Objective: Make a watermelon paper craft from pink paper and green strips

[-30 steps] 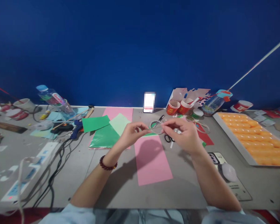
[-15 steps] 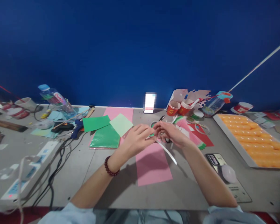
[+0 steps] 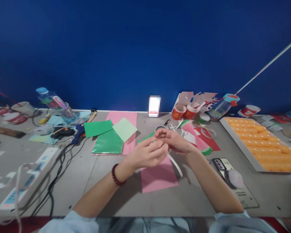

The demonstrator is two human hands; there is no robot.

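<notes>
My left hand (image 3: 149, 151) and my right hand (image 3: 176, 142) meet above the middle of the table, fingers bent and pinched together. A narrow white strip (image 3: 176, 165) hangs out from between them, its free end pointing down to the right. A thin green strip (image 3: 145, 138) shows behind the left fingers; whether it is held I cannot tell. The fingertips hide the gripped part. Under the hands lies a pink paper sheet (image 3: 158, 178). To the left are a light green square (image 3: 124, 129), a green sheet (image 3: 98, 128) and a pack of green paper (image 3: 108, 142).
A lit phone (image 3: 154, 106) stands against the blue wall. Red paper cups (image 3: 178, 111) and a pink watermelon-patterned piece (image 3: 196, 137) lie to the right, with a tray of orange balls (image 3: 257, 142) beyond. A power strip (image 3: 30, 178), cables and a glue gun (image 3: 78, 134) are left.
My left hand has moved slightly right and its fingers have curled in closer to my right hand. The white strip has shifted and bends more. A green strip now shows behind the left fingers.
</notes>
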